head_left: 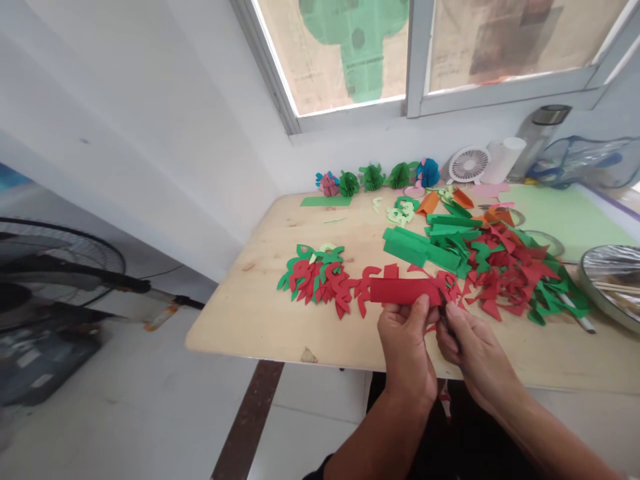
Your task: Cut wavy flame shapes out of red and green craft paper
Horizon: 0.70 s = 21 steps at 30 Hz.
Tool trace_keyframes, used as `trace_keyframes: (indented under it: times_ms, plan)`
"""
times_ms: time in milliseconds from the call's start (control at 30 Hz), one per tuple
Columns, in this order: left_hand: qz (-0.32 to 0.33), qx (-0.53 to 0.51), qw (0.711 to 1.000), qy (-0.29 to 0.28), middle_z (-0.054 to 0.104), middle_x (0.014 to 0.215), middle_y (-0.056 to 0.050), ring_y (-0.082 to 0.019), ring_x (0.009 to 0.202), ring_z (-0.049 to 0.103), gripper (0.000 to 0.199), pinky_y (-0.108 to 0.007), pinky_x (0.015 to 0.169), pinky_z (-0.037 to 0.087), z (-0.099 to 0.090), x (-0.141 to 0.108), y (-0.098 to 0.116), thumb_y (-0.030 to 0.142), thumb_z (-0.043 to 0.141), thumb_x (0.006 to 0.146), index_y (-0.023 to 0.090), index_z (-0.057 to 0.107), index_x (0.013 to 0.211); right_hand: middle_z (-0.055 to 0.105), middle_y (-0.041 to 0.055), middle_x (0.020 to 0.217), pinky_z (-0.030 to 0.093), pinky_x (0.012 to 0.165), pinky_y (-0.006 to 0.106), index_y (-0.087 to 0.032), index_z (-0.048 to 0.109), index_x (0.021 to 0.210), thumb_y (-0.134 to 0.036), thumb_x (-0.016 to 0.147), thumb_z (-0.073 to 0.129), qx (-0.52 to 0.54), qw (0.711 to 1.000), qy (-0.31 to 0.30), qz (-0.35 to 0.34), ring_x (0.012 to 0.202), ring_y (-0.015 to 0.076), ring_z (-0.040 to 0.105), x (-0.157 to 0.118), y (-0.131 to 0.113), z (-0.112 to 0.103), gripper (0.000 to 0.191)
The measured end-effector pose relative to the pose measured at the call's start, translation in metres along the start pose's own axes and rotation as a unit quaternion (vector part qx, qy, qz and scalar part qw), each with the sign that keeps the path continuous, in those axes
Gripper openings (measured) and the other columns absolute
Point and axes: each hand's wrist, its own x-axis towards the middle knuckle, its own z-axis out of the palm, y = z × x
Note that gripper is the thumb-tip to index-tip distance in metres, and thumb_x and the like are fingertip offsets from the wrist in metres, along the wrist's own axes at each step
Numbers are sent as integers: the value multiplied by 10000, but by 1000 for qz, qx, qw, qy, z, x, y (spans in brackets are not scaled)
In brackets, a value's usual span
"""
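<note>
I can see two hands busy near the front edge of a wooden table (240, 303). The left hand (407, 340) pinches a folded red paper strip (397, 291) with its thumb on top and fingers under it. The strip pokes out past the fingertips, most of it to the left. The right hand (473, 340) is close beside, fingers curled around a dark tool (445, 313) that looks like scissors. The tool is at the strip's right end, but I can't tell if its blades are apart.

To the left of the hands is a pile of red and green cut shapes (317, 277). Just past the hands are folded green papers (410, 247). To the right is a big messy heap of red and green scraps (520, 277), and farther right is a bowl (586, 283) with a shiny cover and sticks on top. Far beyond the hands, by the wall, puffy paper animals (373, 178) sit in a row. A little white fan (469, 165) stands to their right.
</note>
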Motion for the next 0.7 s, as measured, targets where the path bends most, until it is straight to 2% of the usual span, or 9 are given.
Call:
trace_keyframes:
  times_ms: [200, 400, 700]
  plan:
    - [7, 19, 1000, -20, 686, 765, -64, -140, 686, 640, 202, -270, 686, 512, 8, -6, -10, 174, 728, 641, 112, 673, 824, 310, -68, 466, 144, 403, 230, -187, 407, 552, -504, 883, 490, -22, 1000, 2, -16, 429, 71, 206, -3, -5, -16, 466]
    - [13, 42, 998, -34, 668, 770, -56, -122, 668, 610, 199, -261, 668, 492, 21, -14, -26, 178, 718, 661, 116, 651, 837, 298, -77, 478, 126, 402, 228, -189, 435, 614, -520, 869, 503, 0, 1000, 2, -3, 436, 72, 189, -7, -10, -41, 423]
    - [11, 81, 996, -21, 622, 662, -22, -103, 583, 568, 148, -246, 597, 469, 34, -20, -38, 218, 721, 660, 116, 635, 723, 272, -85, 469, 121, 397, 224, -175, 525, 684, -533, 855, 515, -4, 1000, 3, 13, 433, 68, 188, -10, -10, -61, 396]
